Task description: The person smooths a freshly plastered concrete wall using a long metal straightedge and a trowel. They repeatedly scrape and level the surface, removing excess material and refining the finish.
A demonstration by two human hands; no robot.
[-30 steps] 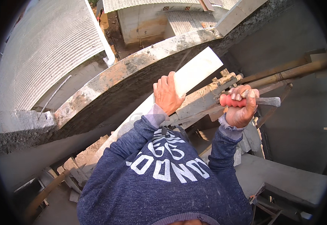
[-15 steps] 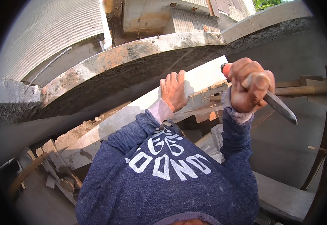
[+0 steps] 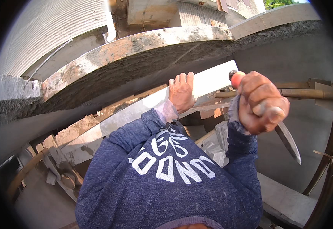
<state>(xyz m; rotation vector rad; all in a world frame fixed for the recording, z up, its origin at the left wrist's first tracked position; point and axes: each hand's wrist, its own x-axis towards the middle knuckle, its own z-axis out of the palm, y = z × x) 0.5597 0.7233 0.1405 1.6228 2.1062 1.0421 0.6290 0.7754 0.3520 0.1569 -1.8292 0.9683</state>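
A long pale board (image 3: 214, 79) slants across in front of me, its right end higher in the view. My left hand (image 3: 181, 91) lies across it, fingers bent over the far edge, gripping it. On the right, my right hand (image 3: 264, 103) is closed in a fist around the red, black-tipped handle of a trowel (image 3: 288, 144). Its narrow, pointed metal blade sticks out below the fist, angled down and right, touching nothing. The handle's tip is close to the board's right end. Most of the handle is hidden by my fingers.
Beyond the board runs a rough concrete ledge (image 3: 136, 42), with a corrugated roof (image 3: 55, 32) below at the far left. Bamboo poles (image 3: 307, 94) stand and cross at the right. Bamboo and scrap timber (image 3: 57, 152) lie at the lower left. A grey slab (image 3: 285, 198) sits at the lower right.
My right hand has come down and slightly right with the trowel, whose blade now points more steeply downward. My left hand stays on the board. The view has shifted slightly.
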